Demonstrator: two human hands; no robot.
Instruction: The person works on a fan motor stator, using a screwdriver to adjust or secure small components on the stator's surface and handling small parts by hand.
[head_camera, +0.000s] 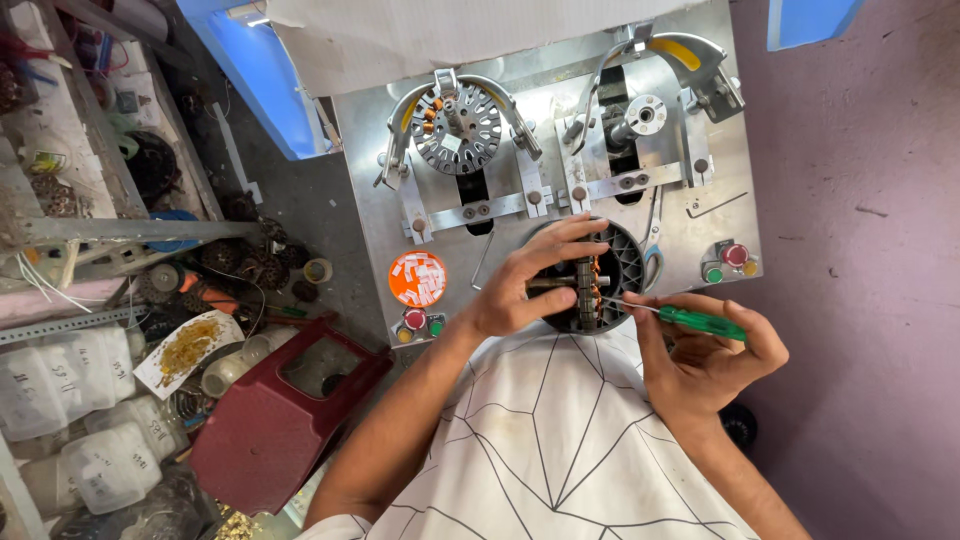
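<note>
My left hand (530, 280) rests over a round dark stator core (620, 262) with copper windings, gripping it at the near edge of the metal machine plate (545, 205). My right hand (700, 355) holds a green-handled screwdriver (700, 322), its thin shaft pointing left into the core. Another slotted round core (458, 128) sits clamped in the left fixture at the back of the plate. The right fixture has a bare spindle (643, 115).
An orange lid with white slips (417, 278) lies on the plate, near red and green buttons (414, 322). More buttons (728, 262) are at right. A maroon stool (275, 415), white jars (70, 400), racks and loose parts crowd the floor at left.
</note>
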